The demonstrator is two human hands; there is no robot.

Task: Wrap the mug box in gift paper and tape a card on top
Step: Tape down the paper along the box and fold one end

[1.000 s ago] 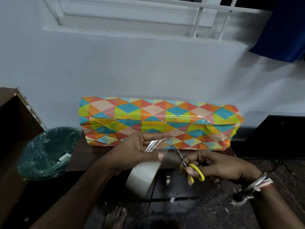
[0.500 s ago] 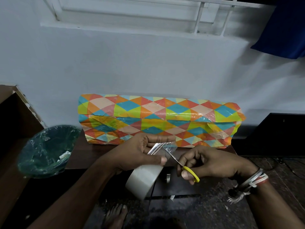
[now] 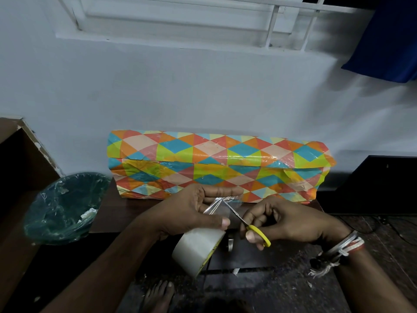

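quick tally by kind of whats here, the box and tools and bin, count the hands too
wrapped box: 1
tape roll: 1
scissors: 1
green bin: 1
hands: 2, left hand and right hand
total: 6

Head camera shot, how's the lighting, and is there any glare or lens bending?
Head view: dim and bluish, with the floor near black; glare streaks show on the wrapped box, the pulled tape strip and the bin liner; wide-angle distortion bows the window sill; focus looks fairly sharp throughout, with no obvious motion blur.
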